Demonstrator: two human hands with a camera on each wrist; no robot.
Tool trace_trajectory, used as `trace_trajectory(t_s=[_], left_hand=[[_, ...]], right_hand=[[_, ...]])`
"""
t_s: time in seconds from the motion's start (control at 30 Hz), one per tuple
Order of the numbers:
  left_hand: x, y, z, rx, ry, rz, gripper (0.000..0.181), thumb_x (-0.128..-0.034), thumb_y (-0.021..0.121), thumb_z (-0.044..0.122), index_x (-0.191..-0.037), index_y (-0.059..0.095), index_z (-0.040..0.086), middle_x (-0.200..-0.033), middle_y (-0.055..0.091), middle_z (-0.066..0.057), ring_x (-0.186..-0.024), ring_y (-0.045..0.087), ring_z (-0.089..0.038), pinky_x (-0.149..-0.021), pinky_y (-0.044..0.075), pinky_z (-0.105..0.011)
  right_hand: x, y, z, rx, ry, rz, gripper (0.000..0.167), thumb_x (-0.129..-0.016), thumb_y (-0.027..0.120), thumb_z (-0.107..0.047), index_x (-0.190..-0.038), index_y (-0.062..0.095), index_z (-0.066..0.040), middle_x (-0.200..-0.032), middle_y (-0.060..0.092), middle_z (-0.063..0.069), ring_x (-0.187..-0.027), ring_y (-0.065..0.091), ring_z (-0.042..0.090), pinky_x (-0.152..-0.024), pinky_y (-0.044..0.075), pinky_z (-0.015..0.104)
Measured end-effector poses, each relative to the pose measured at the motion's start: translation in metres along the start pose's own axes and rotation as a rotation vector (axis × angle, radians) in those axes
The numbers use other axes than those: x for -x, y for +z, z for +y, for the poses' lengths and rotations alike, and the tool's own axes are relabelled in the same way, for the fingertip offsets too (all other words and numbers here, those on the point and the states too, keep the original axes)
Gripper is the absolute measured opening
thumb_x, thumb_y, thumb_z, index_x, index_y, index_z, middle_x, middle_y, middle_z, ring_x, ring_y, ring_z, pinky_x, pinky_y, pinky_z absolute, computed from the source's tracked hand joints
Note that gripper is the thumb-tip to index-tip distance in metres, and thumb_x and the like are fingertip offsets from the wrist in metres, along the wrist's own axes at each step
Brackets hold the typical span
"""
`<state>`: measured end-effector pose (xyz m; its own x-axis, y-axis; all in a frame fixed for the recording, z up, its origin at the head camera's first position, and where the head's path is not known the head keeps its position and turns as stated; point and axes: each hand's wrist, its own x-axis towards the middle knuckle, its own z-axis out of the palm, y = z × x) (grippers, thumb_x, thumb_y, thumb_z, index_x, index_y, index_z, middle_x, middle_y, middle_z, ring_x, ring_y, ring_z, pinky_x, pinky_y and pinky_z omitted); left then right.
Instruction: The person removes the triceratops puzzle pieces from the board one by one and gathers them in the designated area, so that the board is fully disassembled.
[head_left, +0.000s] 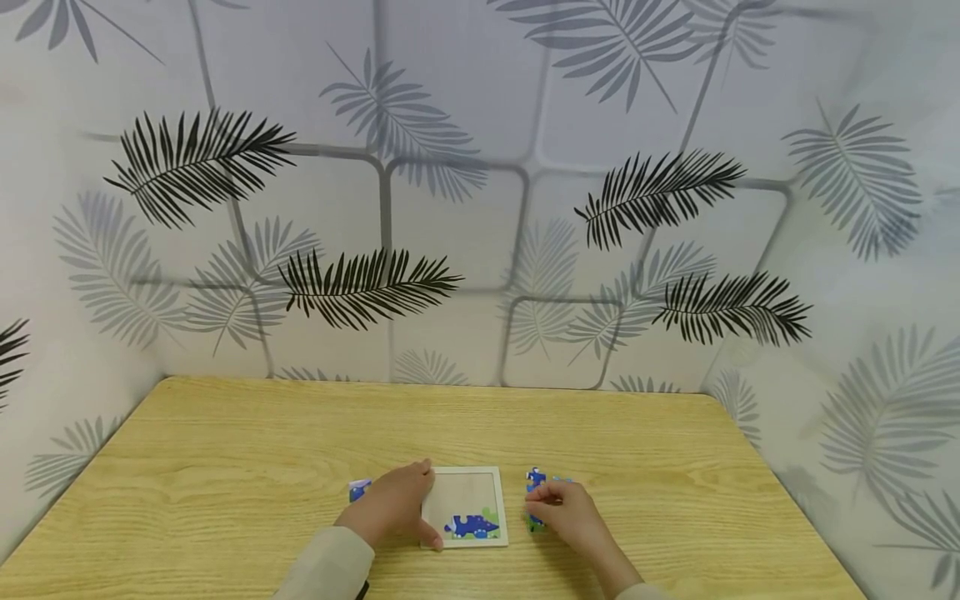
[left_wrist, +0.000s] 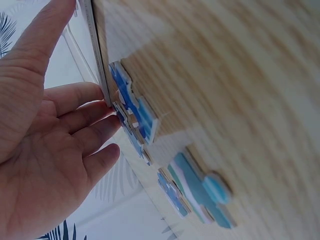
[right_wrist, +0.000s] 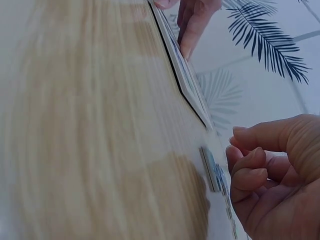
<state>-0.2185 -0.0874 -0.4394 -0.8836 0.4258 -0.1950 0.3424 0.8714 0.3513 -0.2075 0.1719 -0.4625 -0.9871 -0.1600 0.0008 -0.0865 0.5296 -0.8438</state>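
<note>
A square puzzle board (head_left: 457, 487) with a pale frame lies on the table. Joined dark blue and green pieces (head_left: 474, 526) fill part of its lower right. At the board's left side rests my left hand (head_left: 393, 504), thumb on the lower corner and fingers along the edge, largely straight in the left wrist view. My right hand (head_left: 572, 512) is to the right of the board, above a group of loose blue and green puzzle pieces (head_left: 536, 477). Its fingers are curled, with thumb and index tips together (right_wrist: 237, 137); no piece shows between them. The hand covers part of that group.
Left of the board, loose puzzle pieces (head_left: 358, 489) are partly behind my left hand; the left wrist view shows several, including a teal and white piece (left_wrist: 192, 182). The wooden table (head_left: 262, 433) meets a leaf-patterned backdrop (head_left: 465, 333) at its back and sides.
</note>
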Motion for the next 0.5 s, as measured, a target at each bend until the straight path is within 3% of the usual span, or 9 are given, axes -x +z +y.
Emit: trace_trajectory(t_s=[0.27, 0.5], left_hand=[[-0.001, 0.000, 0.000, 0.001, -0.007, -0.001, 0.096, -0.0629, 0.084, 0.046, -0.133, 0.048, -0.007, -0.144, 0.041, -0.020, -0.131, 0.040, -0.035, -0.108, 0.032, -0.044], [-0.002, 0.000, 0.000, 0.001, -0.013, 0.007, 0.095, -0.0622, 0.085, 0.047, -0.132, 0.049, -0.007, -0.142, 0.043, -0.021, -0.129, 0.043, -0.036, -0.107, 0.034, -0.044]], right_hand=[[-0.004, 0.022, -0.013, -0.013, -0.038, -0.052, 0.006, -0.083, 0.070, -0.006, -0.085, 0.067, 0.000, -0.079, 0.062, 0.000, -0.071, 0.050, 0.012, -0.057, 0.043, 0.021], [-0.002, 0.036, -0.026, -0.052, -0.082, -0.152, 0.010, -0.083, 0.070, -0.006, -0.089, 0.067, 0.002, -0.080, 0.061, 0.001, -0.072, 0.052, 0.012, -0.059, 0.044, 0.020]])
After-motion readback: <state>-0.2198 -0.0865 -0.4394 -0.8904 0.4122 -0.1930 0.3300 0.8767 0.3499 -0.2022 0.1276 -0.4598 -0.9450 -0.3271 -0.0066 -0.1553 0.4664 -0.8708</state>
